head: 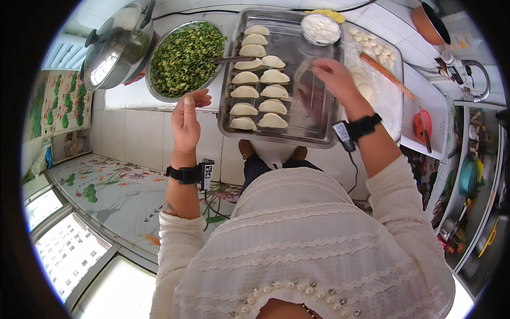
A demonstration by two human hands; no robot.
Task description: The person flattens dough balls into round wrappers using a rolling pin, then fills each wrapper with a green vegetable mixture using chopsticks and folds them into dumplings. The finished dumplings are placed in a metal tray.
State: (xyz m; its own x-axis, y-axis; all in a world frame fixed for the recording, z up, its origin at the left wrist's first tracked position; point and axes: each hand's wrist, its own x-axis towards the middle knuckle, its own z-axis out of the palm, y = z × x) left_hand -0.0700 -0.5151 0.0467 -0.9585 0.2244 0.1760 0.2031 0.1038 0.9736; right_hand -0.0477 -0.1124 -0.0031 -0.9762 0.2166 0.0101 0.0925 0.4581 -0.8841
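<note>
My left hand (187, 121) is raised in front of the metal bowl (148, 76) of chopped green filling (187, 58). Its thumb points up, and I see nothing in its grasp. Over the right part of a rectangular metal tray (305, 129), my right hand (336, 79) hovers with loosely curled fingers and nothing visible between them. Two columns of folded dumplings (274, 91) lie on the tray's left and middle. Dark chopsticks (235, 60) reach from the filling across the tray's rim, over one dumpling. A bowl of white flour (320, 28) stands in the tray's far right corner.
Right of the tray, a floured board (392, 109) carries dough pieces (372, 46), flat wrappers (364, 89) and a wooden rolling pin (386, 75). A white sink (434, 119) holds a red bowl (422, 125). A lidded steel pot (115, 48) stands far left. Cables run from both wrist devices.
</note>
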